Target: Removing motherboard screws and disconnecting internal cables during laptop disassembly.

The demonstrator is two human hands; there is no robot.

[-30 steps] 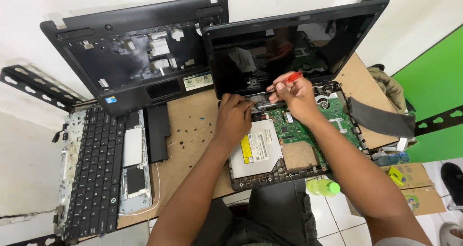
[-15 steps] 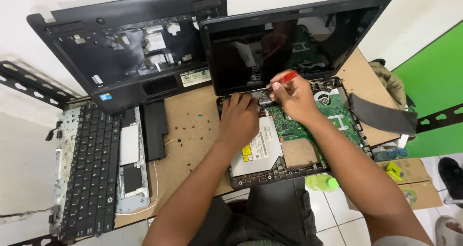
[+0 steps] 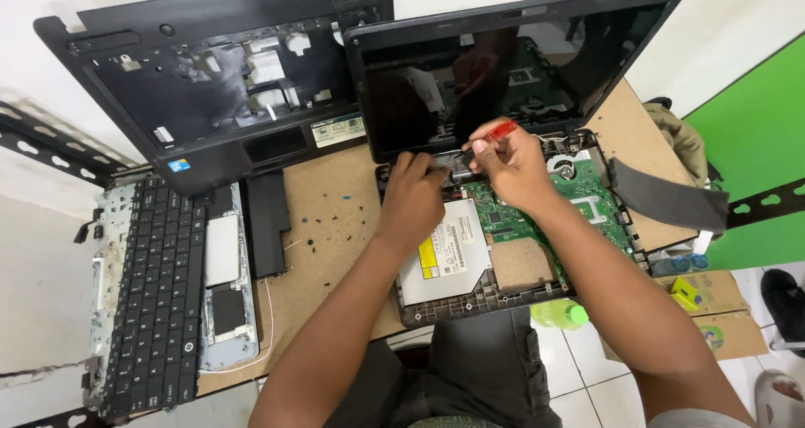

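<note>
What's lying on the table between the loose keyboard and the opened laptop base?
In the head view, a black battery bar lies beside the keyboard, then bare board strewn with small screws up to the laptop base.

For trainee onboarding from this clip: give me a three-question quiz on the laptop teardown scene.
1. True or false: the right hand holds a red-handled screwdriver.
2. Where does the left hand rest? A) on the detached keyboard B) on the opened laptop base near the screen hinge C) on the green bottle
3. Which silver part lies in the base just below the left hand?

Key: 1 true. 2 B. 3 the optical drive.
</note>
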